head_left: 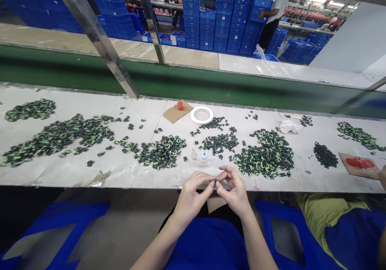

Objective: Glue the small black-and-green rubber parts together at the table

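Observation:
My left hand [196, 190] and my right hand [234, 188] meet at the front edge of the table. A small dark piece [215, 180] is pinched between the fingertips of both; its exact kind is too small to make out. Just beyond the hands stands a small clear bottle [204, 159] with a blue tip. To the right of it lies a heap of black-and-green pieces [265, 155], and to the left another such heap [161, 151]. Farther back are small dark parts [220, 142] in a loose pile.
A roll of white tape [202, 115] lies near cardboard [171, 114] bearing a red cup [180, 106]. More pieces [60, 135] spread leftward. At right, a co-worker's sleeve [316, 211] shows beside red material [360, 163] on cardboard. Behind runs a green conveyor belt [205, 81]; blue stools [289, 233] flank me.

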`<control>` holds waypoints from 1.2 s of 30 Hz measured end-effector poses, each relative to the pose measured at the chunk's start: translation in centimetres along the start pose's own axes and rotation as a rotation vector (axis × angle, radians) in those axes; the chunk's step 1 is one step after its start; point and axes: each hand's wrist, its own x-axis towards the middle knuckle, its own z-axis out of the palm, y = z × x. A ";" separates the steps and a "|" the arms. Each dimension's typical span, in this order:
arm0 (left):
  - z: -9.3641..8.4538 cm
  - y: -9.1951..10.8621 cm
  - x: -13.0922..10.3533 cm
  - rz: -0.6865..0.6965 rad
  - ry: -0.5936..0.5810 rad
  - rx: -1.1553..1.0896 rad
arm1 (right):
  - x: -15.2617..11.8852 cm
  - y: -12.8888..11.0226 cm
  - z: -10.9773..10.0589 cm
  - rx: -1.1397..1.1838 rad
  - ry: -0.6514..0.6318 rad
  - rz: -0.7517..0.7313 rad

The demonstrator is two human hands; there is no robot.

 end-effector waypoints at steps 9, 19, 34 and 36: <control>-3.5 -0.8 0.3 -0.116 -0.424 0.116 | -0.2 0.4 -3.8 -0.339 0.100 -0.184; -6.2 -6.6 3.2 0.325 -0.002 0.848 | 3.2 1.0 -3.0 -0.644 0.301 -0.280; -2.8 -5.8 2.8 0.241 -0.020 0.306 | 3.1 1.8 0.6 0.040 0.173 0.090; -2.0 -6.0 2.7 0.228 0.004 0.276 | 2.7 2.1 -0.3 0.125 0.274 0.088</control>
